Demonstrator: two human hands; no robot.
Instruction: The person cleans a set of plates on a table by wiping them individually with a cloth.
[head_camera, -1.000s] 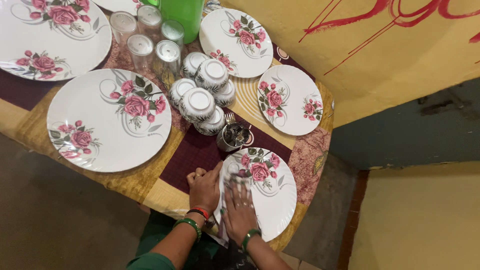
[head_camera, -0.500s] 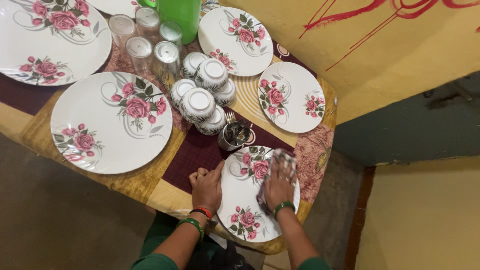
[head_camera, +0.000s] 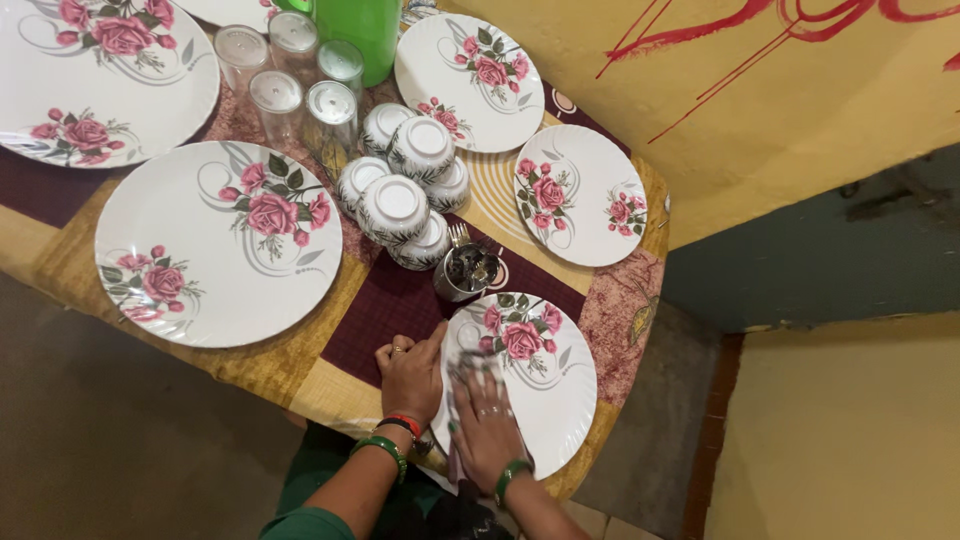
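Note:
A small white plate (head_camera: 555, 385) with pink roses lies at the near edge of the table. My left hand (head_camera: 412, 376) rests flat on the cloth, touching the plate's left rim. My right hand (head_camera: 487, 420) presses a crumpled cloth (head_camera: 462, 362) onto the plate's near left part; most of the cloth is hidden under the fingers. Both wrists carry green and red bangles.
A steel cup of cutlery (head_camera: 466, 272) stands just beyond the plate. Upturned white bowls (head_camera: 400, 205) and upturned glasses (head_camera: 300, 85) cluster in the middle, a green jug (head_camera: 368, 30) behind. Several rose plates surround them, large (head_camera: 190, 290) at left, small (head_camera: 580, 215) near the yellow wall (head_camera: 790, 110).
My right hand has swept the cloth from the plate's right side back to its near left part. My left hand has stayed at the rim.

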